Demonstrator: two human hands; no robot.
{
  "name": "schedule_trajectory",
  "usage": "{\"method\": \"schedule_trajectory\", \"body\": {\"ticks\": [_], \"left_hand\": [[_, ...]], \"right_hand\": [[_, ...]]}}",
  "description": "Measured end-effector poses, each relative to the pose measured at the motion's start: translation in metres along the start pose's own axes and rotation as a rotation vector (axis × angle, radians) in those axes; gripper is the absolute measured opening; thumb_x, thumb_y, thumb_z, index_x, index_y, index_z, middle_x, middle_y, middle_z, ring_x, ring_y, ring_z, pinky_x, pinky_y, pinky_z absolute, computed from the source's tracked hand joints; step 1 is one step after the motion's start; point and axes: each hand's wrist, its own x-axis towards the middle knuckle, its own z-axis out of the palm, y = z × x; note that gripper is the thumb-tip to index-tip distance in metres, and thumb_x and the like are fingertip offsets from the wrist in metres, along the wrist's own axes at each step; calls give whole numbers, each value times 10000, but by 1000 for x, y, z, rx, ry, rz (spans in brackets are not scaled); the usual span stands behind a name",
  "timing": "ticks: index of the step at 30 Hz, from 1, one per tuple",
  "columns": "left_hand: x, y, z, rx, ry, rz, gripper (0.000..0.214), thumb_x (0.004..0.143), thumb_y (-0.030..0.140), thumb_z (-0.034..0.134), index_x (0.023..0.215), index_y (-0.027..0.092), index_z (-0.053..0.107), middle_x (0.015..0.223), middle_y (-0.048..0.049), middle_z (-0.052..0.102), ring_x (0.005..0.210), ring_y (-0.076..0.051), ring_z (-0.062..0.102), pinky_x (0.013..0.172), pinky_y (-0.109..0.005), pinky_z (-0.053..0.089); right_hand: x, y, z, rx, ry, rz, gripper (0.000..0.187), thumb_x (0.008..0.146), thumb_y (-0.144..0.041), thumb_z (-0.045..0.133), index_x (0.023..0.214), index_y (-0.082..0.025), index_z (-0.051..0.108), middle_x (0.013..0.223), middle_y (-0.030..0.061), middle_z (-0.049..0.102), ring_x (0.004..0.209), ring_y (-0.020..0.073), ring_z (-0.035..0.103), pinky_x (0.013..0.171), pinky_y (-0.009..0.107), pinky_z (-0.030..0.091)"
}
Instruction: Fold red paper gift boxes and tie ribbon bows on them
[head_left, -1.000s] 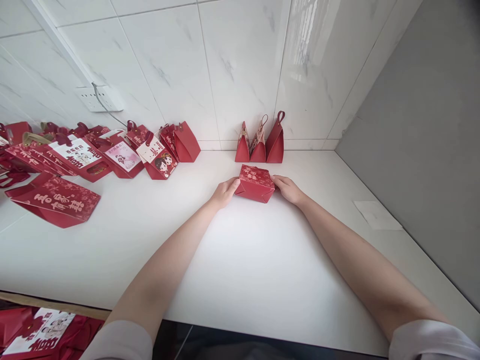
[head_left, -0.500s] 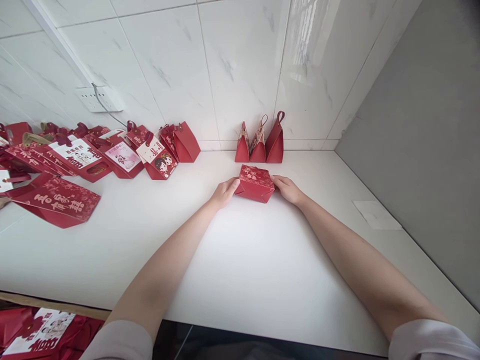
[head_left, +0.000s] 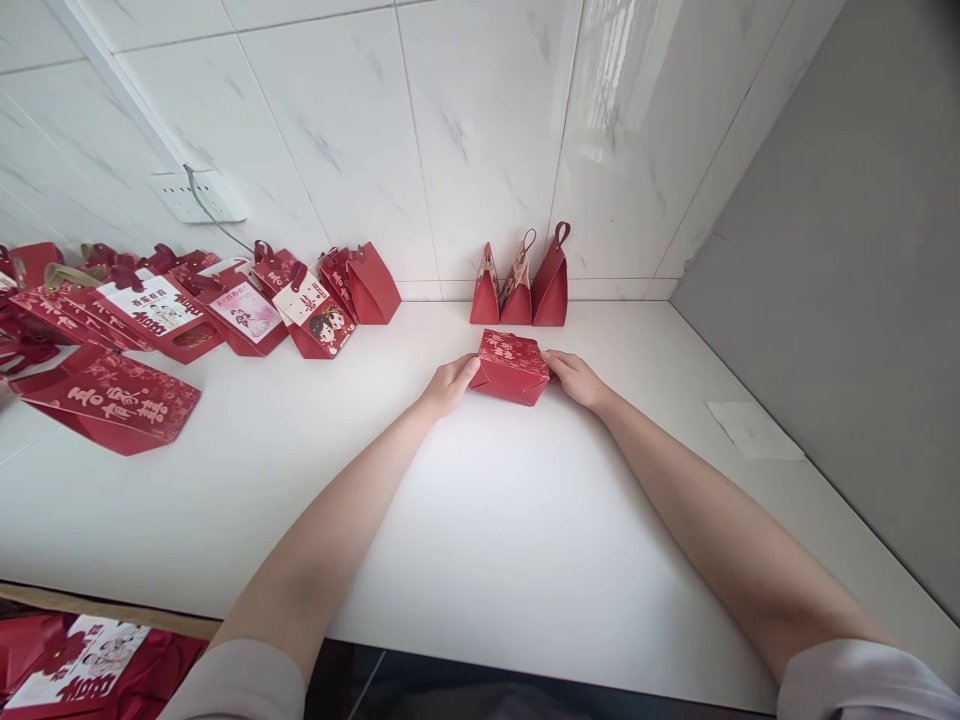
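Against red box, hands half-curled.

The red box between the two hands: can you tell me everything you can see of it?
The red box looks like folded card. Its upturned face carries pale lettering and a pattern; the side toward the viewer is plain red, with slanting fold lines. It sits slightly askew, apparently resting on the white counter, in front of three upright gift boxes. The left hand holds its left end, the right hand its right. Its far side and inside are hidden.
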Motion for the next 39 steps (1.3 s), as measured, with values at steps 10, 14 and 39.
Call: {"method": "schedule_trajectory", "body": {"ticks": [10,14,39], "left_hand": [[0,-1,0,-13,-3,0,575,958,578,256,1224,214,614,1131,-31,691,1045,-209,617,939,-311,441],[0,1,0,12,-9,-16,586,959,582,231,1240,225,601,1151,-34,685,1058,-216,613,938,-321,441],[4,-10,4,-79,258,23,458,884,502,522,1218,193,468,1264,-118,563,1117,-206,567,893,-324,494]], "right_hand": [[0,1,1,15,0,-12,443,849,-612,463,749,-192,567,789,23,619,703,159,509,694,304,427],[2,3,0,18,6,-19,457,837,-630,481,730,-194,566,757,23,615,693,160,521,692,304,437],[-10,-2,25,-385,108,-348,176,885,-385,498,897,-238,592,956,51,656,718,180,578,681,321,462]]}}
